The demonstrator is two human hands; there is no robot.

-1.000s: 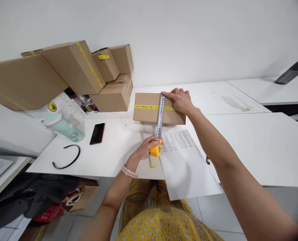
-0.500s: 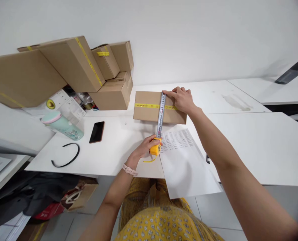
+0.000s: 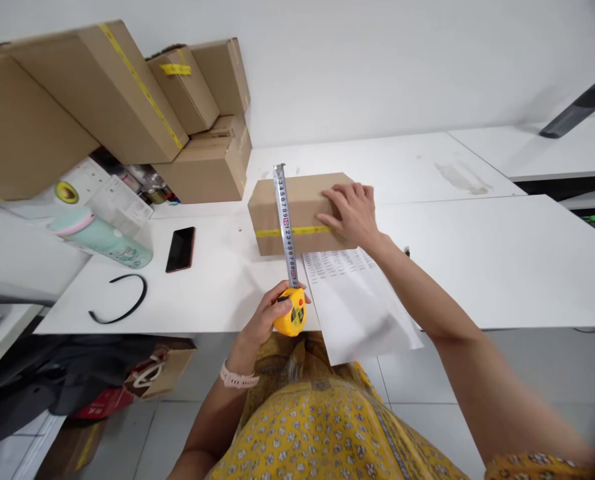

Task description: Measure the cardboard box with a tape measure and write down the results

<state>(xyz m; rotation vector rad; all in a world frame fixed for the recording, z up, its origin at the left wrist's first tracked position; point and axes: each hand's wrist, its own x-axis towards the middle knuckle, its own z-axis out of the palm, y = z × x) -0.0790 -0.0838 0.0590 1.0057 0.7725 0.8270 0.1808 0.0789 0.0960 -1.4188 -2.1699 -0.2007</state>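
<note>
1. Yellow plastic tape measure (image 3: 290, 313): its case is held at 6 o'clock, just off the near edge of the white table (image 3: 202, 310).
2. The left hand (image 3: 265, 319) is closed around the case, with the thumb on top and a pale strap at the wrist.
3. A white printed sheet (image 3: 362, 307) lies at 4 o'clock of the case, overhanging the table's near edge.
4. The steel blade (image 3: 285, 227) is drawn out toward 12 o'clock, up the front face of the brown cardboard box (image 3: 302, 197) and over its top, crossing the yellow sealing strip. The tip stands just past the far edge; whether it is hooked there cannot be told.
5. The box sits mid-table, at 12 o'clock from the case.
6. The right hand (image 3: 350, 215) is laid flat and open on the box's right end, fingers spread, with nothing gripped.
7. At 9 to 10 o'clock a black curved band (image 3: 120, 303), a black phone (image 3: 180, 249) and a mint-green bottle (image 3: 100, 240) are seen. At 11 o'clock, taped cardboard cartons (image 3: 127, 100) are stacked by the wall.
8. Measuring across the box is judged to be the step in hand. A clean reading would call for the blade to be pressed flat and the tip seated on the far edge.
</note>
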